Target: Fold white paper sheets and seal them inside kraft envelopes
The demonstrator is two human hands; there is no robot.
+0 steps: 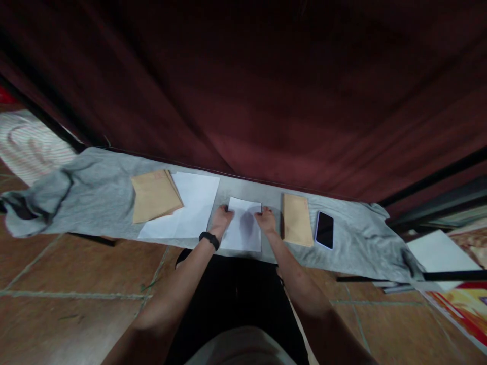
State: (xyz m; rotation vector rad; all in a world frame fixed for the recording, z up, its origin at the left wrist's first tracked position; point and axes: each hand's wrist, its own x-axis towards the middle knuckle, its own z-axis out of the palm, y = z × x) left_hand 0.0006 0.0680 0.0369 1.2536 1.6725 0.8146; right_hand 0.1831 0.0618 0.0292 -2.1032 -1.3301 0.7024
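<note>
A white sheet of paper (242, 230), possibly folded, lies in front of me on the grey cloth. At its left edge, my left hand (221, 218), with a dark band on the wrist, pinches the paper between thumb and fingers. Opposite it, my right hand (266, 220) grips the right edge near the upper corner, its fingers partly tucked under. Larger white sheets (196, 203) spread to the left of my left hand. Brown envelopes (155, 196) are piled partly over those sheets. Just right of my right hand is another stack of brown envelopes (297, 219).
A phone (324, 230) lies face up right of the envelope stack. The grey cloth (102, 195) covers a long narrow bench, rumpled at both ends. A dark red curtain (258, 126) hangs along its far edge. Tiled floor (95, 268) shows below.
</note>
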